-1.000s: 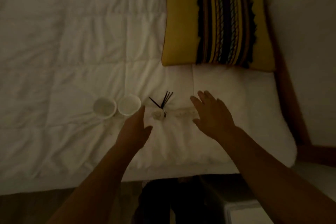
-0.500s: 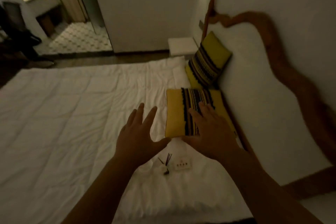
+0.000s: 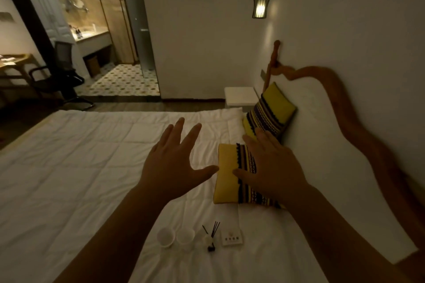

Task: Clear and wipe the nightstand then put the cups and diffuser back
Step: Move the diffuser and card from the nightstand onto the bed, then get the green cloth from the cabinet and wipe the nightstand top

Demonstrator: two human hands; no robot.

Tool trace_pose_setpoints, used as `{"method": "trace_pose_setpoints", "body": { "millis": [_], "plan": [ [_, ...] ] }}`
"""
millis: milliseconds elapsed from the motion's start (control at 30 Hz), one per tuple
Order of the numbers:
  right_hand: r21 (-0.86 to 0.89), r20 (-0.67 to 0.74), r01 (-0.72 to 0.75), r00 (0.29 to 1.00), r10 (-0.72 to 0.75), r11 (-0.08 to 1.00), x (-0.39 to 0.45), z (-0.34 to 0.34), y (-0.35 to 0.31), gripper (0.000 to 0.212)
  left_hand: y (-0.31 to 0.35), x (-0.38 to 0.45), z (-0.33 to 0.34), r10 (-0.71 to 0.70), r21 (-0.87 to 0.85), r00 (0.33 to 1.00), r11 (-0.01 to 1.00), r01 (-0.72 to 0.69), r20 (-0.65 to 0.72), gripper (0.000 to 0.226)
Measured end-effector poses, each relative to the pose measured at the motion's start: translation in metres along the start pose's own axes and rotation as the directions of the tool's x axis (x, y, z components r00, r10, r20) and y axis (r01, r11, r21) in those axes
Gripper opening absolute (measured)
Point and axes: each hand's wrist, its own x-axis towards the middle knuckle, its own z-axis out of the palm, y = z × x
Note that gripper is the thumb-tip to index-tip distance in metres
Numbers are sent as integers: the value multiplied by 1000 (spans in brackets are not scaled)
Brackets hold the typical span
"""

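Head view, dim bedroom: we see both arms stretched out over a white bed (image 3: 69, 167), palms down and holding nothing. The left hand (image 3: 174, 163) has its fingers spread wide apart, the thumb pointing toward the right hand (image 3: 271, 167), whose fingers are likewise splayed and which lies in front of a yellow cushion with dark woven stripes (image 3: 227, 174); whether it touches the cushion we cannot tell. A second cushion of the same pattern (image 3: 271, 110) leans upright against the white wall, below a curved wooden headboard trim (image 3: 358, 122). Near the lower edge of the view, on the duvet and between the two forearms, we note the task's things set in a row: two small white cups (image 3: 166, 236) (image 3: 185, 235) just beside each other and mouth up, then the reed diffuser (image 3: 210, 238), a small pale bottle with dark sticks fanning upward, and next to it a small white card (image 3: 231, 238) with a row of tiny marks too small to read. Beyond the far side of the bed stands a white nightstand (image 3: 241, 96). A caged wall lamp (image 3: 261, 4) glows above it, and at left a black office chair (image 3: 62, 69) stands before a lit bathroom doorway with a tiled floor (image 3: 124, 80)
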Motion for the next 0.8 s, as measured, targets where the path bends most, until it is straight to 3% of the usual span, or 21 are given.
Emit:
{"method": "trace_pose_setpoints", "body": {
  "millis": [367, 500, 633, 800],
  "plan": [
    [81, 1, 168, 986, -168, 983, 24, 5, -38, 95, -19, -43, -36, -208, 61, 971, 977, 202, 115, 112],
    [155, 9, 267, 962, -272, 951, 36, 12, -74, 91, -43, -68, -49, -306, 81, 949, 951, 299, 82, 112],
    [181, 39, 397, 911, -410, 900, 43, 21, -134, 89, -85, -112, -73, -428, 142, 904, 894, 424, -1, 106],
    [233, 59, 564, 805, -591, 792, 31, 27, -232, 91, -138, -184, -111, -599, 184, 795, 774, 605, -93, 101]
  ]
}}
